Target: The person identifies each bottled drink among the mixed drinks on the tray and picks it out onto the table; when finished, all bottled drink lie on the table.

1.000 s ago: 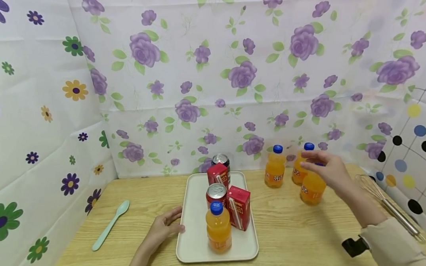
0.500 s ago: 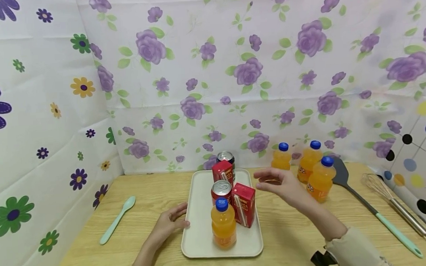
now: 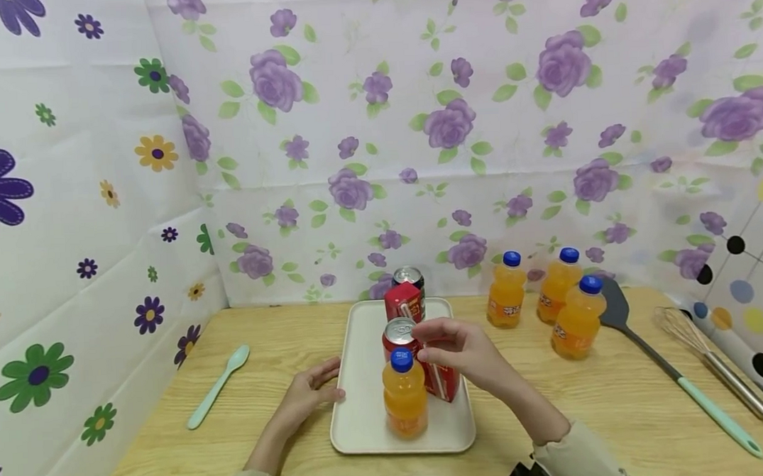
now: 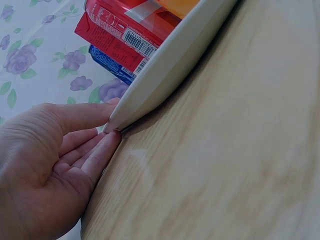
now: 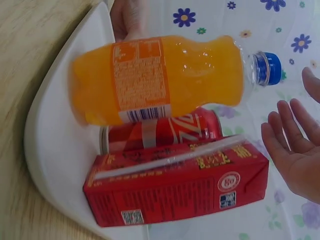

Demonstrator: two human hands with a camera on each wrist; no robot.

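A cream tray [image 3: 365, 437] lies on the wooden table. My left hand [image 3: 308, 394] pinches its left rim, thumb on top and fingers at the underside, as the left wrist view shows. On the tray stand an orange soda bottle [image 3: 405, 397] with a blue cap, a red soda can [image 5: 165, 131], a red drink carton [image 5: 175, 185] with a straw, a second red carton [image 3: 402, 301] and a dark can [image 3: 410, 276] behind. My right hand [image 3: 460, 352] hovers over the nearer carton beside the bottle's cap, fingers relaxed and holding nothing. It partly hides that carton in the head view.
Three more orange soda bottles [image 3: 505, 293] stand at the back right. Farther right lie a spatula [image 3: 655, 354] with a mint handle and a whisk [image 3: 720, 369]. A mint spoon [image 3: 218, 387] lies at the left. Patterned cloth walls [image 3: 351, 126] enclose the table.
My right hand has moved left from the bottles at the back right to above the tray, empty. The left hand stays at the tray's rim. The head view has turned slightly right.
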